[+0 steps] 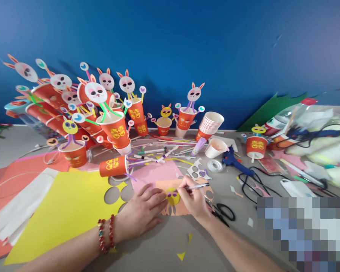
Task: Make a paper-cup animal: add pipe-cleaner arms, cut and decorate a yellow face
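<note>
A pen (pixel 200 186) is gripped in my right hand (pixel 192 198), its tip end over a small yellow paper face (pixel 173 196) with purple eyes. That face lies on orange paper (pixel 162 184) in front of me. My left hand (pixel 143 209) lies flat with its fingers spread, the fingertips at the left edge of the face. Beneath and behind the orange paper is a pink sheet (pixel 155 173). Black-handled scissors (pixel 226 212) lie just right of my right hand, partly hidden by it.
Red cups with rabbit faces (pixel 115 130) crowd the back left. A yellow sheet (pixel 62 204) with cut-out circles lies left. Behind are markers (pixel 153 151), stacked cups (pixel 209 124) and tape (pixel 214 165). A blue glue gun (pixel 238 163) and its cable lie right, near plastic bags (pixel 328 143).
</note>
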`<state>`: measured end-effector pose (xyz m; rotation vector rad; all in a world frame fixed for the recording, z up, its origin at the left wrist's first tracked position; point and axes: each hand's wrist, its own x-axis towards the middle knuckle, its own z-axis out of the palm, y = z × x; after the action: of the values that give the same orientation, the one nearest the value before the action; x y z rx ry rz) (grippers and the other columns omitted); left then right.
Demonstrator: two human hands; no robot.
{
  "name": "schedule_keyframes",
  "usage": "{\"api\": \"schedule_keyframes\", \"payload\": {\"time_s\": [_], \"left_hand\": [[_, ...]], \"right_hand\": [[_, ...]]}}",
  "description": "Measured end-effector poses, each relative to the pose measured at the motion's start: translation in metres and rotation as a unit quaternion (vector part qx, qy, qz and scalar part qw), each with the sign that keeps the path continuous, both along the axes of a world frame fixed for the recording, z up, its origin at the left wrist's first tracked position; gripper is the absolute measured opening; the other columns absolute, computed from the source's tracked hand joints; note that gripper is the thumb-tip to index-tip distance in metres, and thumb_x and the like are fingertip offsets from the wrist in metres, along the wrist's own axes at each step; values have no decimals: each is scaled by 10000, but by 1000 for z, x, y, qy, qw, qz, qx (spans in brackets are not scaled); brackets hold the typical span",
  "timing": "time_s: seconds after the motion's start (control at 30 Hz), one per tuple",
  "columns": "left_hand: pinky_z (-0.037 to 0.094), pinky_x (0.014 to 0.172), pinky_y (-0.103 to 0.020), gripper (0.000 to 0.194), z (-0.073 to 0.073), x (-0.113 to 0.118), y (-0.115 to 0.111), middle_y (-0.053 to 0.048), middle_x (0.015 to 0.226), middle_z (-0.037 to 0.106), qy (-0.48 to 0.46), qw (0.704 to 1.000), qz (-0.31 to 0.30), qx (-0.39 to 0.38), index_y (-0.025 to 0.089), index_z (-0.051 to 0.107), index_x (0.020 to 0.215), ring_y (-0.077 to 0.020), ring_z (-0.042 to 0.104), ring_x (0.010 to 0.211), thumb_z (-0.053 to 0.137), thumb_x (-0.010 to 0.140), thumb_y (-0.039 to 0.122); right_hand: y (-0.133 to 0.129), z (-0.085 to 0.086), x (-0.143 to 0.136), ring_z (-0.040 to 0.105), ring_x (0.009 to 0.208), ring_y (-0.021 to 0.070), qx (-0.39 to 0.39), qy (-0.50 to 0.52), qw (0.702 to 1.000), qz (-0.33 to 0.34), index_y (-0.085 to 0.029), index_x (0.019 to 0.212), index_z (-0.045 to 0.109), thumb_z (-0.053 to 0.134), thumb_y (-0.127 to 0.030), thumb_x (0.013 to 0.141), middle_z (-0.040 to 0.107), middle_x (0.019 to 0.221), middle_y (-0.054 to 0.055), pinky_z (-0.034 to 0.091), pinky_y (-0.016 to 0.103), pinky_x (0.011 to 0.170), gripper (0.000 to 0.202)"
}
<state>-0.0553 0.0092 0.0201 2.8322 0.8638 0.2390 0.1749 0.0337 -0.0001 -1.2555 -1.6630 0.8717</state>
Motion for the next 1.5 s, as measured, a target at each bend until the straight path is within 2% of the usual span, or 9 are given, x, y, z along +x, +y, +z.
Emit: {"api": "schedule_keyframes", "payload": {"time_s": [0.4, 1.3, 1.5], "left_hand": [[177, 1214, -509, 478, -1, 0, -1, -48, 1451, 518, 7, 1000, 1, -5, 215, 468, 1397, -271, 414, 1353, 529, 967, 416], [191, 1213, -513, 479, 0, 0, 0, -47, 1443, 522, 10, 1000, 0, -7, 217, 468, 1402, -264, 414, 1354, 541, 960, 387], [213, 1214, -488, 479, -1, 0, 0, -51, 1402, 557, -7, 1000, -1, 9, 224, 496, 1381, -249, 449, 1329, 555, 950, 422]], "right_hand": [[1, 2, 0, 430, 485, 102, -25, -10, 999, 28, -222, 671, 422, 483, -148, 822, 430, 571, -65, 321, 204, 472, 179], [2, -1, 2, 406, 502, 101, 2, -15, 1000, -7, -223, 670, 404, 485, -153, 815, 410, 580, -67, 306, 211, 488, 180], [2, 2, 0, 414, 494, 101, -3, -18, 1000, -6, -224, 665, 399, 484, -152, 807, 415, 578, -66, 304, 208, 480, 181]]}}
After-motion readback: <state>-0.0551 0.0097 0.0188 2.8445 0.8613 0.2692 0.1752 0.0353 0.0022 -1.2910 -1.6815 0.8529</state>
